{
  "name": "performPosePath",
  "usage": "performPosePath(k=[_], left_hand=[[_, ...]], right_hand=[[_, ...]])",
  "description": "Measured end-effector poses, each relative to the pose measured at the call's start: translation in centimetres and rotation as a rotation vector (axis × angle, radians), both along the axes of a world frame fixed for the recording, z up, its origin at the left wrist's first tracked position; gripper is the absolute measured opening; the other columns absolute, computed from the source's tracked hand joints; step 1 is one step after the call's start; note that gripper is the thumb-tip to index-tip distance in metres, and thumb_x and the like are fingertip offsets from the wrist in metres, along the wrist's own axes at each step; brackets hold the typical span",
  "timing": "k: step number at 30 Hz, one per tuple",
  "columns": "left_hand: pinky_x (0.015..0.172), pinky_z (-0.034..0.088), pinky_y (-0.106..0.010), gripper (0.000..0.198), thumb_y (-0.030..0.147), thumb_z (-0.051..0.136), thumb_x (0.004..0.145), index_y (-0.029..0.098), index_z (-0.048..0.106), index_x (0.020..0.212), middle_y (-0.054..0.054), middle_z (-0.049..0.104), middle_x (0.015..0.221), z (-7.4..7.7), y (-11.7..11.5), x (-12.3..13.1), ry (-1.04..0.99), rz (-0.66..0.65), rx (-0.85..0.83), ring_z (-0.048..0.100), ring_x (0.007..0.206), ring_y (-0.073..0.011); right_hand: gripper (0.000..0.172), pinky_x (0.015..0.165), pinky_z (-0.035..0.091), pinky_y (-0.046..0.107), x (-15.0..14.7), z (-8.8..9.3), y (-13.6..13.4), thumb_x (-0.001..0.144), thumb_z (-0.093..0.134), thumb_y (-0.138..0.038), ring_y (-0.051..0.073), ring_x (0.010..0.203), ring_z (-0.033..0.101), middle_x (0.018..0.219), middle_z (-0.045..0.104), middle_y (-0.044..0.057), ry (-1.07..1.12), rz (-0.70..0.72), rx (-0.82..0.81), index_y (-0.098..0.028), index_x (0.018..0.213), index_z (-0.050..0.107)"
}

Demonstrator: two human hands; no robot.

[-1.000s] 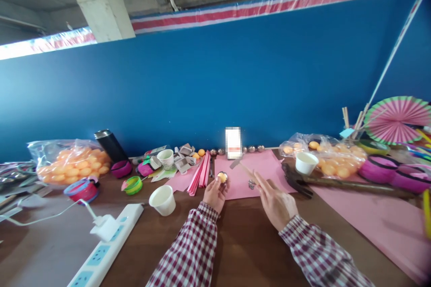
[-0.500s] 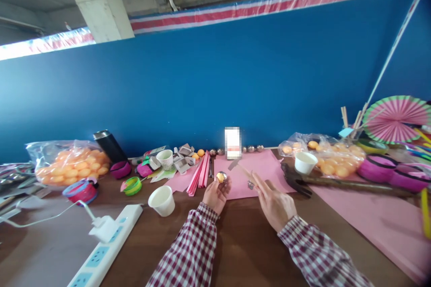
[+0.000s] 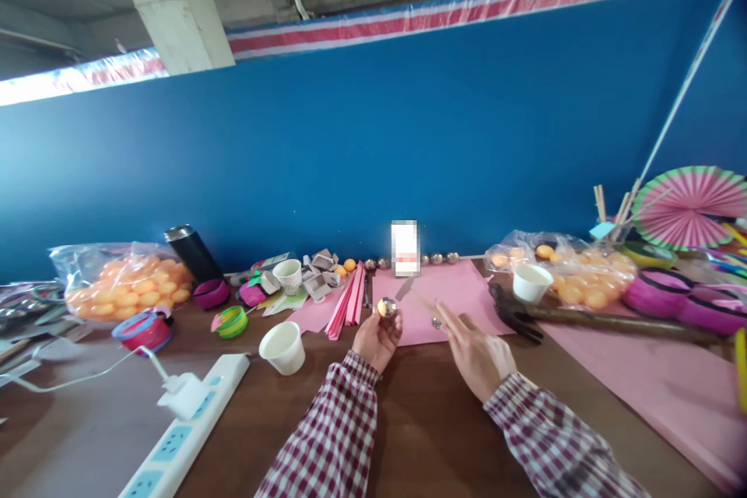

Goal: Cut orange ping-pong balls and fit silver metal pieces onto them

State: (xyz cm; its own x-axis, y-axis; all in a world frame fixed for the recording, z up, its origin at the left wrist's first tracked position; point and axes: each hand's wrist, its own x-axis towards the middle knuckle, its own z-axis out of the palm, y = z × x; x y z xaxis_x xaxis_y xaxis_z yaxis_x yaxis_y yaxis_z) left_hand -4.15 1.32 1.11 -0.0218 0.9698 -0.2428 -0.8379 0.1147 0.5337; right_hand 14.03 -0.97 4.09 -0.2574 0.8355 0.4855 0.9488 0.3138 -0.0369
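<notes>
In my left hand [image 3: 377, 340] rests a small ball [image 3: 386, 306], orange on one side and shiny silver on the other, held up by curled fingers. My right hand [image 3: 475, 358] is closed, its fingers pointing at the ball but apart from it. A thin tan stick [image 3: 425, 299] sticks out from its fingertips, blurred; a grey flat shape lies beyond its end, and I cannot tell whether they are joined. Small silver bits [image 3: 436, 322] show beside those fingertips. Under both lies a pink sheet [image 3: 455, 284]. Several silver balls [image 3: 436, 258] line its back edge.
A hammer [image 3: 589, 315] lies right of the pink sheet, near a white cup [image 3: 531, 282] and a bag of orange balls [image 3: 589, 276]. Leftward are another white cup [image 3: 282, 348], pink strips [image 3: 348, 302], a power strip [image 3: 190, 424] and a second bag of balls [image 3: 125, 288].
The ball in my left hand has turned, showing more silver and less orange. My right hand has barely moved, and the stick stays blurred.
</notes>
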Motion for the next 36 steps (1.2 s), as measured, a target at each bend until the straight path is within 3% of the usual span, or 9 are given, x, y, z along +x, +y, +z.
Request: performPosePath(k=[8, 12, 16, 21, 25, 30, 36], left_hand=[[0.066, 0.05, -0.024, 0.021, 0.026, 0.047, 0.079, 0.008, 0.056, 0.085, -0.011, 0.062, 0.08, 0.0, 0.0, 0.0, 0.033, -0.03, 0.041, 0.061, 0.071, -0.0141], [0.075, 0.048, -0.027, 0.023, 0.016, 0.058, 0.072, 0.013, 0.055, 0.094, -0.008, 0.062, 0.088, -0.5, 0.2, -0.1, 0.08, 0.047, 0.148, 0.061, 0.081, -0.016], [0.071, 0.048, -0.024, 0.04, 0.012, 0.064, 0.065, 0.016, 0.052, 0.103, -0.006, 0.061, 0.087, -0.9, 0.4, -0.1, 0.163, 0.123, 0.177, 0.061, 0.078, -0.0148], [0.07, 0.047, -0.023, 0.042, 0.013, 0.068, 0.061, 0.015, 0.052, 0.1, -0.004, 0.061, 0.082, -0.9, 0.5, 0.3, 0.261, 0.152, 0.173, 0.06, 0.072, -0.0111], [0.065, 0.048, -0.024, 0.045, 0.021, 0.068, 0.061, 0.016, 0.051, 0.102, -0.004, 0.06, 0.081, -1.5, 0.8, 0.3, 0.484, 0.22, 0.17, 0.059, 0.066, -0.0099], [0.069, 0.048, -0.026, 0.041, 0.02, 0.068, 0.058, 0.013, 0.056, 0.097, -0.009, 0.061, 0.094, -1.8, 1.0, -0.1, 0.864, 0.322, 0.179, 0.059, 0.078, -0.0138], [0.07, 0.048, -0.027, 0.043, 0.012, 0.066, 0.055, 0.013, 0.057, 0.097, -0.01, 0.062, 0.095, -1.3, 0.9, 0.0, 0.96, 0.354, 0.179, 0.06, 0.077, -0.0148]], right_hand=[[0.043, 0.041, 0.031, 0.02, -0.1, 0.0, -0.1, 0.086, 0.031, -0.03, 0.009, 0.051, 0.056, 0.085, 0.061, 0.0, -0.018, 0.022, 0.003, -0.033, 0.129, 0.028], [0.043, 0.041, 0.03, 0.02, 0.2, 0.3, 0.0, 0.086, 0.032, -0.031, 0.009, 0.052, 0.056, 0.083, 0.061, 0.0, 0.006, -0.003, 0.0, -0.032, 0.129, 0.027], [0.043, 0.042, 0.03, 0.02, 0.3, 0.3, 0.0, 0.086, 0.033, -0.031, 0.009, 0.051, 0.055, 0.083, 0.061, 0.0, 0.018, -0.002, 0.019, -0.032, 0.128, 0.029], [0.042, 0.042, 0.03, 0.02, -0.2, 0.0, -0.1, 0.086, 0.033, -0.031, 0.008, 0.052, 0.056, 0.086, 0.061, 0.001, -0.006, 0.005, 0.028, -0.032, 0.128, 0.03], [0.042, 0.041, 0.029, 0.021, -0.2, -0.1, 0.0, 0.085, 0.035, -0.032, 0.009, 0.051, 0.056, 0.086, 0.061, 0.0, -0.052, 0.01, 0.0, -0.034, 0.127, 0.031], [0.042, 0.042, 0.028, 0.02, -0.2, 0.0, -0.1, 0.086, 0.032, -0.031, 0.009, 0.052, 0.056, 0.084, 0.061, 0.001, -0.022, 0.006, 0.029, -0.032, 0.128, 0.031], [0.042, 0.043, 0.031, 0.02, -0.2, 0.0, -0.2, 0.086, 0.033, -0.03, 0.009, 0.054, 0.056, 0.082, 0.061, 0.0, 0.0, 0.005, 0.035, -0.032, 0.128, 0.031]])
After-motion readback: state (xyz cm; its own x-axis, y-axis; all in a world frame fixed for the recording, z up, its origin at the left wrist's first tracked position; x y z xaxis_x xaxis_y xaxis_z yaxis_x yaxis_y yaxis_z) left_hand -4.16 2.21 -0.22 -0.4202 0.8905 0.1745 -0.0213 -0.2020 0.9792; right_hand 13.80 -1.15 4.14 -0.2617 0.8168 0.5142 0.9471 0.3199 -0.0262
